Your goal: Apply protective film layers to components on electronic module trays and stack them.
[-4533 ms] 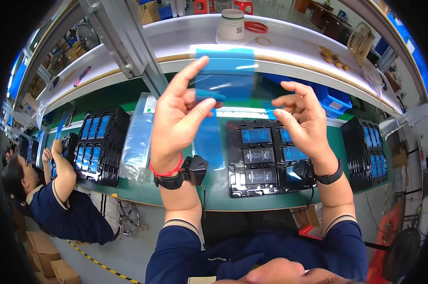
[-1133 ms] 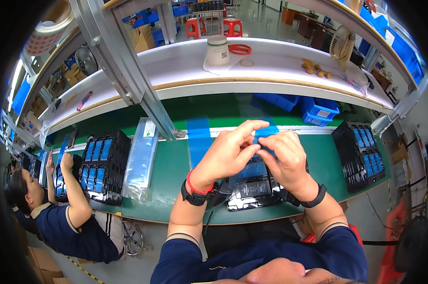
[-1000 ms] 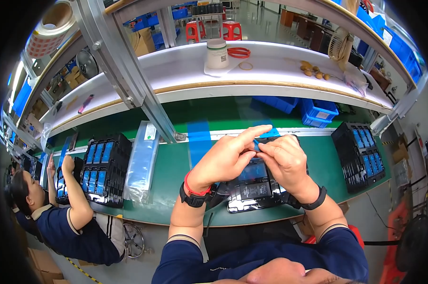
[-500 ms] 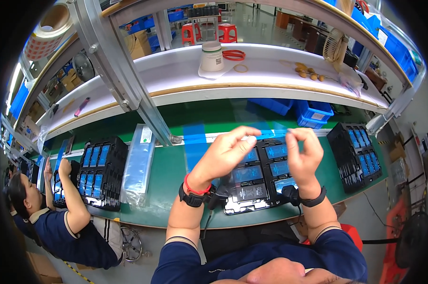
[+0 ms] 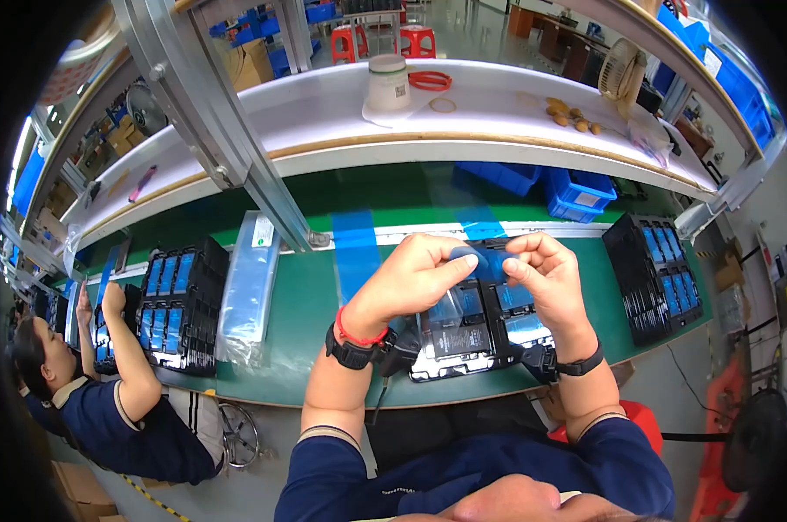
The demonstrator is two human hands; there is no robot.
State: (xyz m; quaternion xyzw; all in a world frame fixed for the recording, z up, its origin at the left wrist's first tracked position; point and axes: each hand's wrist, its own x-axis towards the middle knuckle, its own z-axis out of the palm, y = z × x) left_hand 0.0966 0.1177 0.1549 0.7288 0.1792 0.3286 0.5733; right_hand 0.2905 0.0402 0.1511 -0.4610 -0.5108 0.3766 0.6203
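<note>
My left hand (image 5: 428, 271) is closed in a pinch, thumb against forefinger, on a small piece of translucent blue film (image 5: 487, 264). From the other side my right hand (image 5: 545, 277) pinches the same film between thumb and fingertips. Both hands hover over a black plastic tray (image 5: 430, 372) lying on the green bench. Flat rectangular battery packs sit in its pockets. One pack (image 5: 461, 339) at the near left shows a dark grey face, while another pack (image 5: 525, 329) to the right has a glossy blue face. My hands hide part of the tray's far side.
Tray stacks with blue-faced packs stand at right (image 5: 659, 278) and left (image 5: 177, 304). Clear plastic sleeves (image 5: 247, 291) lie beside the left stack. Blue bins (image 5: 578, 193) sit under a white shelf (image 5: 324, 113). A metal post (image 5: 237, 139) rises at left; a co-worker (image 5: 132, 409) works beyond.
My hands have come closer together, and the film between them now appears bunched or slack. The right hand has turned and moved slightly left. The whole view has shifted a little.
</note>
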